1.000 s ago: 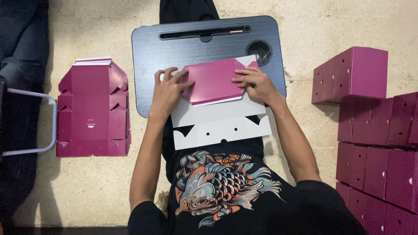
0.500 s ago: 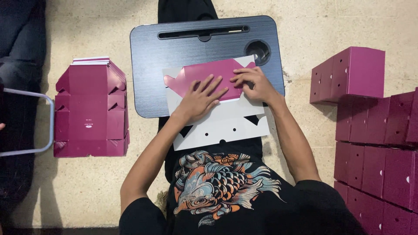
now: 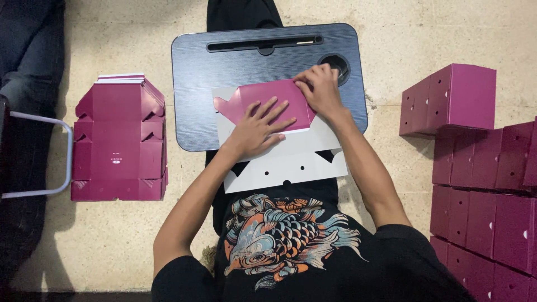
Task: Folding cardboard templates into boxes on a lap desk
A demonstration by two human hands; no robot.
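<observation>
The flat magenta cardboard box blank point(image 3: 268, 103), glossy on its folded-over flap and plain white on the underside, lies across the near half of the dark grey wood-grain lap tray point(image 3: 196, 84), its long axis running from nine to three o'clock, with the white part hanging off the tray's near edge toward my lap at six. My left hand point(image 3: 254, 128) lies flat on the magenta flap with fingers spread wide, pointing toward one o'clock, pressing rather than gripping anything. My right hand point(image 3: 320, 86) sits at the flap's upper right corner, at about two o'clock from my left, fingers curled narrow and pinching down on the fold edge; whether the thumb is under the card I cannot tell. The right hand is nearer the corner and the tray's round cup recess point(image 3: 336, 64) just beyond it at twelve. The flap's pointed tab juts toward nine, free of both hands. Bare tray surface shows at twelve and nine from the blank. Off the tray at nine, well apart on the floor, is a stack of flat magenta blanks point(image 3: 117, 137); at three, assembled magenta boxes point(image 3: 475, 151) are piled, near my right elbow.
</observation>
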